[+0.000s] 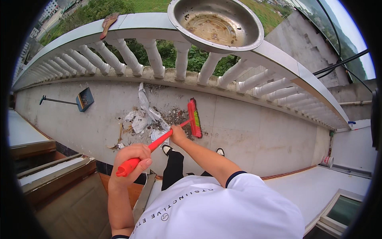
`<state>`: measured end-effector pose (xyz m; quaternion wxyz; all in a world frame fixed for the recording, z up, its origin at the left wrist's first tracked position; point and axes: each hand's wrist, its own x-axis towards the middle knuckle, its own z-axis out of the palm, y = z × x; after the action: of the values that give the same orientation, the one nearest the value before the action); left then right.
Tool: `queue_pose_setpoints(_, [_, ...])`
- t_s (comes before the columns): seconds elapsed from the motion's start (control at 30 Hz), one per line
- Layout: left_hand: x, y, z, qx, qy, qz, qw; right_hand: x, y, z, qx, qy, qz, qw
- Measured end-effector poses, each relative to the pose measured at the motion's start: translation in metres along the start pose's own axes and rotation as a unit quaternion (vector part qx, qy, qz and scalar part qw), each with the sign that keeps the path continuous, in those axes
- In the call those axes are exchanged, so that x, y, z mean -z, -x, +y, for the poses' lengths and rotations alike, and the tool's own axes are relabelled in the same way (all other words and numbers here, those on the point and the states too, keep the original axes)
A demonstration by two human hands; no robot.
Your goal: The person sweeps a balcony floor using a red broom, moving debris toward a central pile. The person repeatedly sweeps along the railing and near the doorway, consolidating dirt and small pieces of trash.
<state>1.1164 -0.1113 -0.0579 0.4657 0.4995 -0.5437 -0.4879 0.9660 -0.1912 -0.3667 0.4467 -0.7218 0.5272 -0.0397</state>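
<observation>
A red push broom (195,119) with red and yellow-green bristles rests its head on the tiled floor, at the right edge of a debris pile (176,116). My left hand (133,162) is wrapped round the top end of its red handle. Lower down, my right hand (178,134) grips the same handle, nearer the head. Torn whitish sheeting (143,118) lies crumpled among dirt and scraps, one strip reaching towards the balustrade. Further left, a long-handled blue dustpan (85,100) lies on the floor with some debris in it.
White balusters (153,56) under a pale rail (143,21) line the balcony's far side. On the rail stand a metal basin (215,28) with murky water and a worn paintbrush (109,22). A white bucket (327,161) lies at the right; a wooden door (74,206) is at lower left.
</observation>
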Motion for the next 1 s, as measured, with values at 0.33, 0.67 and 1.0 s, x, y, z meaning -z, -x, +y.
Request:
queue_pose_setpoints(0.33, [0.040, 0.064, 0.084, -0.182, -0.235, 0.024, 0.954, -0.022, 0.006, -0.192, 0.198, -0.099, 0.005, 0.975])
queue_pose_setpoints(0.67, [-0.006, 0.059, 0.080, -0.134, -0.118, 0.014, 0.984, 0.036, 0.084, -0.074, 0.048, 0.031, 0.062, 0.996])
queue_pose_setpoints(1.0, [-0.138, 0.006, 0.008, -0.035, 0.114, -0.061, 0.991, 0.104, 0.137, 0.130, -0.055, 0.091, 0.133, 0.985])
